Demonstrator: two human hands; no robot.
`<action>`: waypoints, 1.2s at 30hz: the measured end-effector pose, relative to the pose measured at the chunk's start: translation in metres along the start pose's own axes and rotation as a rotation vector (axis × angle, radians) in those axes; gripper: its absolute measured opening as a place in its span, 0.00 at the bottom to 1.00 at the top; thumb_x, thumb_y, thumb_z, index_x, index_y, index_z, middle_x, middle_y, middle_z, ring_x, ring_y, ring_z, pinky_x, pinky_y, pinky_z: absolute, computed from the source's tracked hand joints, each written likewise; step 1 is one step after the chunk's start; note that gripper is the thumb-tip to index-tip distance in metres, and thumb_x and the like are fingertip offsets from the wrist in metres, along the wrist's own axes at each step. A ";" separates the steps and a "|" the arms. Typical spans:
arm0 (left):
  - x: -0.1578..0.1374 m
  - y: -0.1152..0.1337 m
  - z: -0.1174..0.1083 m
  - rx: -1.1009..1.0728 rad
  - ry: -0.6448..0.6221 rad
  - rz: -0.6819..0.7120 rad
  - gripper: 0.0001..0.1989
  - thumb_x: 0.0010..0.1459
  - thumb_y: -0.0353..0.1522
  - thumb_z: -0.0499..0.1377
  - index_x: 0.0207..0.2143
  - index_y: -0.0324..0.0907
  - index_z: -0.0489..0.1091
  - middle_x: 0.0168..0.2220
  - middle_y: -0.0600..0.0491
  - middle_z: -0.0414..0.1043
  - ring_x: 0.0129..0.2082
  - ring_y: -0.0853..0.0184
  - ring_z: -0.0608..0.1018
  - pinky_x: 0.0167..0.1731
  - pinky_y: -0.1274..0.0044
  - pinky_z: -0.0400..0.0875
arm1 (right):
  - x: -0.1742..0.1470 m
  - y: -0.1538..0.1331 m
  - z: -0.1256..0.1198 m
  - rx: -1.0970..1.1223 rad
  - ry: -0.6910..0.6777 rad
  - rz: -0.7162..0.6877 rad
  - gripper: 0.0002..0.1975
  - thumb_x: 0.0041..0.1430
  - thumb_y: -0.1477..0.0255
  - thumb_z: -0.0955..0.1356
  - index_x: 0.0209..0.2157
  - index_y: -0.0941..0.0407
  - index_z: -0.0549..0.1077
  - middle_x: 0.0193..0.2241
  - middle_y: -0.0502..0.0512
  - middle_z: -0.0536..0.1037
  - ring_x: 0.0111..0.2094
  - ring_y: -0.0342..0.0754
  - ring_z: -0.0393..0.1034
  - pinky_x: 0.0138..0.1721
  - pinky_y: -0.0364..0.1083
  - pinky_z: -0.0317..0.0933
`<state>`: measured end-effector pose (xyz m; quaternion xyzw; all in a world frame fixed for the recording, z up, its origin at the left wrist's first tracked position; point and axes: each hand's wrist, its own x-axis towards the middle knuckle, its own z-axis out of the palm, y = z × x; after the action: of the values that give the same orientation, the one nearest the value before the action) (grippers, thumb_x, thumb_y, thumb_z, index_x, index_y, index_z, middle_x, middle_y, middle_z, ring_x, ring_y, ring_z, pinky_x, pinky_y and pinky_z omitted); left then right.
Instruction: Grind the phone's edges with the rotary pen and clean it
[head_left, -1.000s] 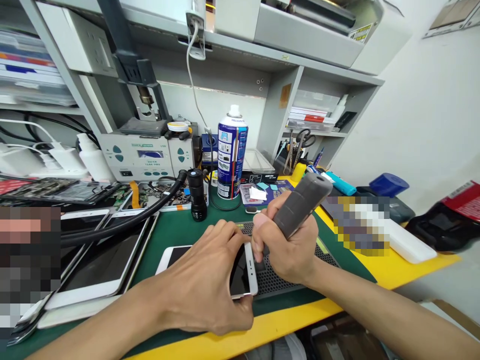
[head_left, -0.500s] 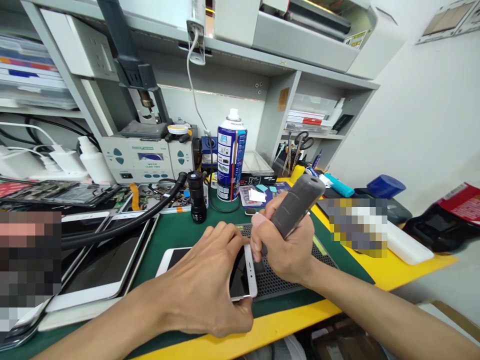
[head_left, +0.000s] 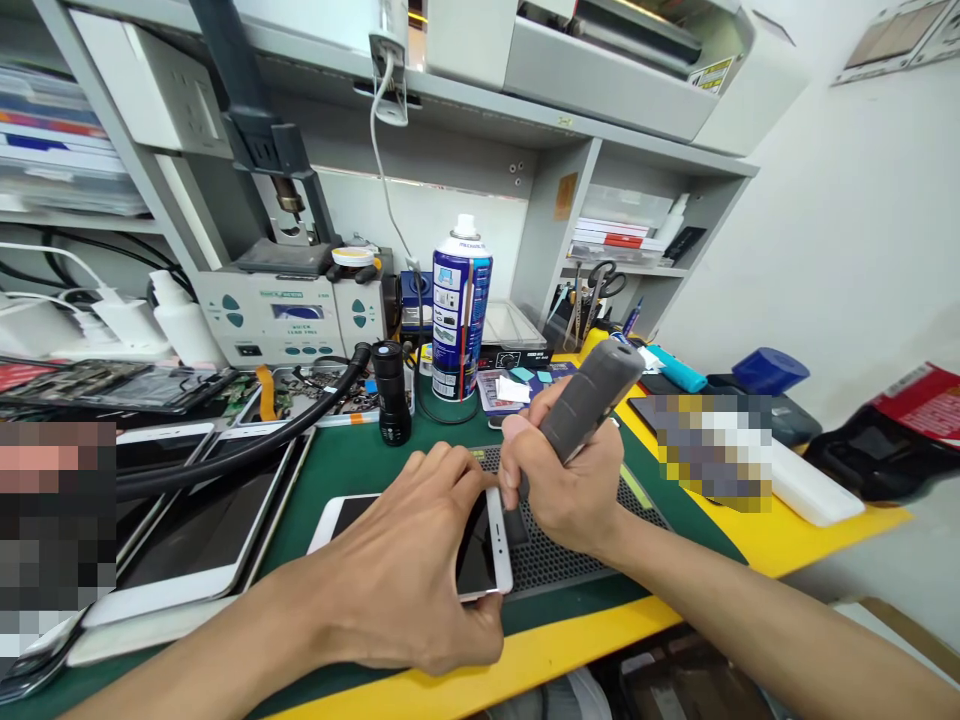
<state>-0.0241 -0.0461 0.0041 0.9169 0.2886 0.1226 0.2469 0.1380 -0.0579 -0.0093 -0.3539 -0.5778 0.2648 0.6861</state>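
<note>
Left hand (head_left: 412, 560) clamps the phone (head_left: 480, 550) beneath it by the edges; right hand (head_left: 566, 490) squeezes a grey tool (head_left: 596, 395) alongside. Flashlight (head_left: 391, 395) and spray can (head_left: 459, 320) stand beyond, hose (head_left: 292, 433) crossing screens (head_left: 206, 515) leftward.

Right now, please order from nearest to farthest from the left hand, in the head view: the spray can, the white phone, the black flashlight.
1. White phone, under the left hand
2. Black flashlight, just beyond
3. Spray can, farther back

left hand (head_left: 412, 560): grips 1 white phone (head_left: 478, 555) | right hand (head_left: 570, 485): grips 1 grey tool (head_left: 598, 392)
</note>
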 end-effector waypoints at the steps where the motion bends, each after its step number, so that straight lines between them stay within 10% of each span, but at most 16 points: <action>1: 0.000 -0.001 0.001 0.002 0.005 -0.002 0.19 0.43 0.35 0.60 0.41 0.44 0.62 0.42 0.51 0.62 0.44 0.55 0.67 0.48 0.58 0.67 | 0.000 0.000 0.000 -0.002 -0.010 0.002 0.10 0.62 0.71 0.68 0.31 0.51 0.62 0.14 0.40 0.65 0.13 0.41 0.60 0.19 0.45 0.56; 30: -0.001 -0.007 0.009 0.153 -0.013 0.016 0.33 0.48 0.34 0.61 0.57 0.49 0.55 0.55 0.47 0.62 0.54 0.47 0.68 0.55 0.53 0.66 | 0.006 0.003 -0.002 -0.135 -0.006 -0.122 0.12 0.55 0.74 0.70 0.27 0.52 0.61 0.20 0.42 0.62 0.21 0.40 0.58 0.24 0.43 0.57; 36: -0.002 -0.009 0.012 0.172 -0.010 0.008 0.24 0.48 0.34 0.60 0.48 0.47 0.57 0.48 0.50 0.65 0.46 0.52 0.71 0.50 0.56 0.68 | 0.003 -0.001 -0.002 -0.118 -0.020 -0.138 0.11 0.54 0.74 0.70 0.28 0.52 0.62 0.21 0.42 0.63 0.22 0.40 0.60 0.25 0.43 0.58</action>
<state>-0.0260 -0.0451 -0.0108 0.9365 0.2931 0.0938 0.1682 0.1409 -0.0562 -0.0066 -0.3506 -0.6222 0.1860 0.6748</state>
